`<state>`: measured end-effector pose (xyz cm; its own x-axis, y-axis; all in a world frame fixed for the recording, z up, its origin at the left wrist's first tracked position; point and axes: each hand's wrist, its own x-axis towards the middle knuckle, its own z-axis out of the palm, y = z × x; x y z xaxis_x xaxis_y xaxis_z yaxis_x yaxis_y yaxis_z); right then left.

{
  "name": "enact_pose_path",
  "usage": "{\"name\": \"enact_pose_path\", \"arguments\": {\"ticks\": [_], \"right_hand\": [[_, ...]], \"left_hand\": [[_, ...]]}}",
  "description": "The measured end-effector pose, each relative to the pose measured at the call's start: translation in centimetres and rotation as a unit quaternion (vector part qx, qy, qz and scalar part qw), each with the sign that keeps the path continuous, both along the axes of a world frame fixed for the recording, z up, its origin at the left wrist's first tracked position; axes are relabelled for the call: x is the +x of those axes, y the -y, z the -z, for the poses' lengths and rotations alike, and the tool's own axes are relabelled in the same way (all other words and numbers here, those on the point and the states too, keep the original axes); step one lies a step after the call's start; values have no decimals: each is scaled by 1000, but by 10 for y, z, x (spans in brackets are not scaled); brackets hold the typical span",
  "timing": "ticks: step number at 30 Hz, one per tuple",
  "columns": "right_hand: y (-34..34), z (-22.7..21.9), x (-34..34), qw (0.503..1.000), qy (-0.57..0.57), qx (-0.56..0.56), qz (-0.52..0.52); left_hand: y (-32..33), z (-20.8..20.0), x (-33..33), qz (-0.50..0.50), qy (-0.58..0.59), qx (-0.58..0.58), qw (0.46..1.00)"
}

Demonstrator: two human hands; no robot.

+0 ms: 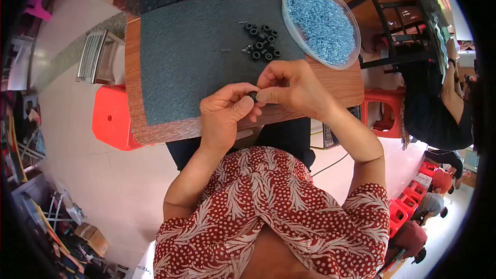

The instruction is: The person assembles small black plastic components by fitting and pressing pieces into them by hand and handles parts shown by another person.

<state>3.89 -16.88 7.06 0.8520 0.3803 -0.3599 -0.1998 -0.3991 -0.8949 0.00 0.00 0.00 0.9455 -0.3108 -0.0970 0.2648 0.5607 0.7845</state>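
Head-worn fisheye, looking steeply down past patterned shirt; tabletop, left hand, right hand close, mid-frame; floor farther below.

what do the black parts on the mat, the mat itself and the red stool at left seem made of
Black parts: probably moulded plastic or rubber; smooth, with small highlights.
Mat: perhaps rubber or felt; mostly matte, finely textured.
Red stool: likely moulded plastic; even colour, soft sheen, rounded corners.

Loose pcs on mat, tub R, bin behind, stool L of tbl.
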Motion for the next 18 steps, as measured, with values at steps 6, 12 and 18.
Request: {"name": "enact_pose_path", "arguments": {"ticks": [6, 12, 18], "right_hand": [[0, 3, -14, 977, 203, -57, 30], [24, 16, -1, 866, 451, -192, 98], [33, 39, 2, 821, 511, -238, 90]], "left_hand": [[7, -1, 2, -29, -22, 5, 999], [-6, 5, 12, -6, -58, -128, 990], [-7, 5, 14, 2, -71, -146, 987]]}}
